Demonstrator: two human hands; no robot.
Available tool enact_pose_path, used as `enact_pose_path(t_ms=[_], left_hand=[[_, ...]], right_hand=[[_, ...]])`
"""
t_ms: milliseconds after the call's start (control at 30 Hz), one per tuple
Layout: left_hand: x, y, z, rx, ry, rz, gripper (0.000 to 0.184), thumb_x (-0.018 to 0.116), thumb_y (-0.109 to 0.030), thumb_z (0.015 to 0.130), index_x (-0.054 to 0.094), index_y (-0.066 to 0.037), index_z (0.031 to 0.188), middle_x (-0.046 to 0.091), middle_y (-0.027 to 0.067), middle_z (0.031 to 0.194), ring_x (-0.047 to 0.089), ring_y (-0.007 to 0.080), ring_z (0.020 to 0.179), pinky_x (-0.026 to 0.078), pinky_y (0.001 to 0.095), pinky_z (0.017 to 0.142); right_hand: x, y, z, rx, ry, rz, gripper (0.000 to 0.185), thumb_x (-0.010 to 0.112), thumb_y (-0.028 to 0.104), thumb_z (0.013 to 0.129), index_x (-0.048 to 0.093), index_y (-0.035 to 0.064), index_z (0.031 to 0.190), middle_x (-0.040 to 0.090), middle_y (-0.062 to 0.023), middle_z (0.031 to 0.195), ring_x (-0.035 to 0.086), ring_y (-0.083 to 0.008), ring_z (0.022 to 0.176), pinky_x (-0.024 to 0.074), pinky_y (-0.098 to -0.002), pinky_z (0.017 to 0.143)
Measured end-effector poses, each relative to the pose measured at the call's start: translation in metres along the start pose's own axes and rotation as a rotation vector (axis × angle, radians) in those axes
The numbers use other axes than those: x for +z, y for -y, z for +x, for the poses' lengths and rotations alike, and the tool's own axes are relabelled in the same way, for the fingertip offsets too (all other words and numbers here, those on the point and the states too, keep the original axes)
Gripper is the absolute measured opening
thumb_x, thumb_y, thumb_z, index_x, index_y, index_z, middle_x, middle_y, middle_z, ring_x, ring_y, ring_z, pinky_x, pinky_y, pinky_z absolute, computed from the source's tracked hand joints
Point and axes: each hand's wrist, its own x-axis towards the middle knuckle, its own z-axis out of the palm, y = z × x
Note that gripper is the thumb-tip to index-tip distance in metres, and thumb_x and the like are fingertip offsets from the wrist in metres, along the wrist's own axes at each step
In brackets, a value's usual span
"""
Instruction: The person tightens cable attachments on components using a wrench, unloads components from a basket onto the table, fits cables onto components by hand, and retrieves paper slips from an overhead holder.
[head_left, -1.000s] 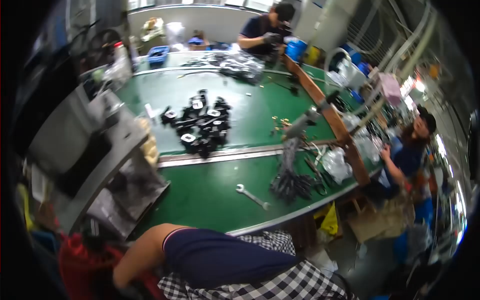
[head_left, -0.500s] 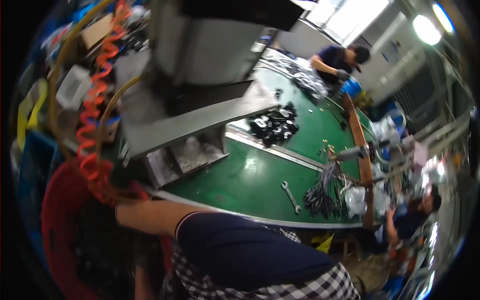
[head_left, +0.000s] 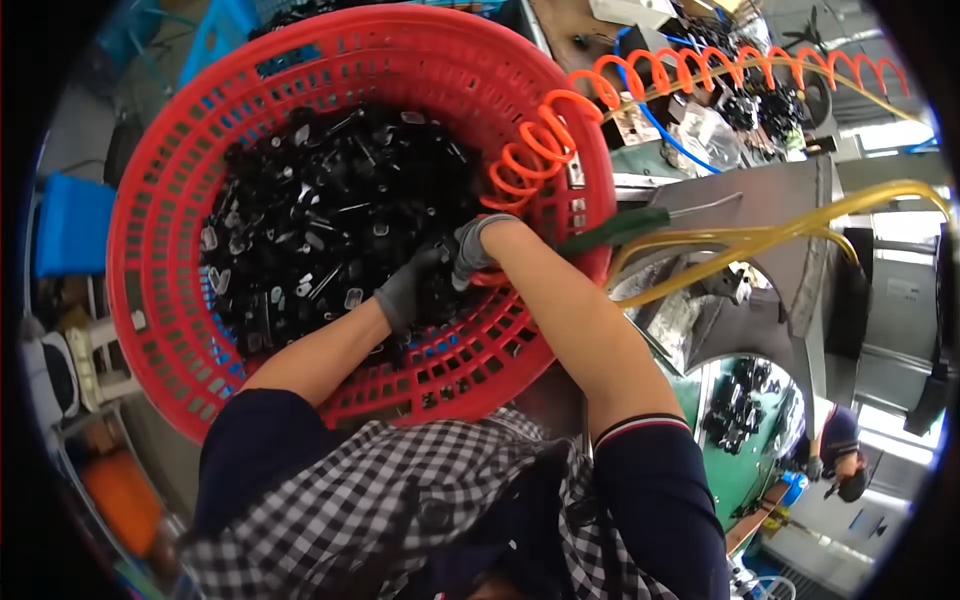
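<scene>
Both my hands wear grey gloves and are inside a large red plastic basket, at its right side. Many small black parts, some with clear or silvery pieces, fill the basket. My left hand reaches into the parts, its fingers hidden among them. Right beside it, my right hand is closed with its fingers curled. Whatever lies inside its grip is hidden. An orange coiled hose runs over the basket rim and down to near my right hand.
A green-handled tool with a thin metal shaft lies by the basket's right rim. Yellow hoses cross before a grey metal machine. A green table bears black parts. Another person is at lower right. Blue crates stand left.
The view has swung from the green table and machine to the red basket, now central. Both hands, formerly low and largely in shadow, now show together among the black parts.
</scene>
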Motion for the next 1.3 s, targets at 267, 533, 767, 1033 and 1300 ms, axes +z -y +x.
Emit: enact_pose_path(t_ms=[267,533,767,1033,1300], left_hand=[[0.01,-0.01,0.009,-0.038,-0.36,0.127,0.037,0.064,-0.03,0.081,0.059,-0.013,0.114,0.064,0.0079,0.107,0.061,0.0203,0.095,0.051,0.0353,0.079],[-0.028,-0.05,0.007,0.446,-0.819,1.058,0.046,0.073,-0.019,0.072,0.058,-0.004,0.114,0.063,0.0137,0.107,0.061,0.0237,0.094,0.049,0.034,0.082],[-0.051,-0.112,-0.03,0.484,-1.13,1.448,0.07,0.073,-0.037,0.072,0.046,-0.007,0.13,0.047,0.0143,0.131,0.05,0.0265,0.115,0.042,0.0339,0.095],[-0.026,-0.124,-0.036,0.304,-0.74,0.71,0.074,0.072,-0.045,0.073,0.043,-0.011,0.133,0.056,0.0059,0.118,0.053,0.0201,0.107,0.047,0.0319,0.085],[-0.05,-0.082,0.01,0.357,-0.797,0.553,0.072,0.062,-0.054,0.078,0.041,-0.015,0.136,0.047,0.0091,0.132,0.044,0.026,0.12,0.038,0.0371,0.096]], right_hand=[[-0.012,0.007,0.013,0.144,-0.172,-0.353,0.039,0.061,0.037,0.076,0.067,0.0054,0.098,0.064,-0.0165,0.106,0.062,-0.0297,0.097,0.0488,-0.0407,0.081],[-0.007,-0.002,0.048,0.132,-0.475,-0.825,0.034,0.058,0.034,0.081,0.069,0.0049,0.095,0.068,-0.0146,0.094,0.064,-0.029,0.093,0.0514,-0.0396,0.076],[-0.062,0.021,0.058,0.14,-0.627,-0.664,0.033,0.058,0.033,0.081,0.069,0.0048,0.092,0.068,-0.0141,0.092,0.064,-0.0315,0.093,0.0503,-0.041,0.08],[-0.053,0.008,0.12,0.011,-0.747,-0.2,0.071,0.064,0.044,0.077,0.043,0.0044,0.131,0.042,-0.021,0.135,0.047,-0.0324,0.12,0.0404,-0.0398,0.098],[-0.07,-0.022,0.13,-0.115,-0.522,0.071,0.111,0.07,0.059,0.067,0.009,0.0082,0.146,0.02,-0.0192,0.148,0.025,-0.0337,0.135,0.0317,-0.0391,0.106]])
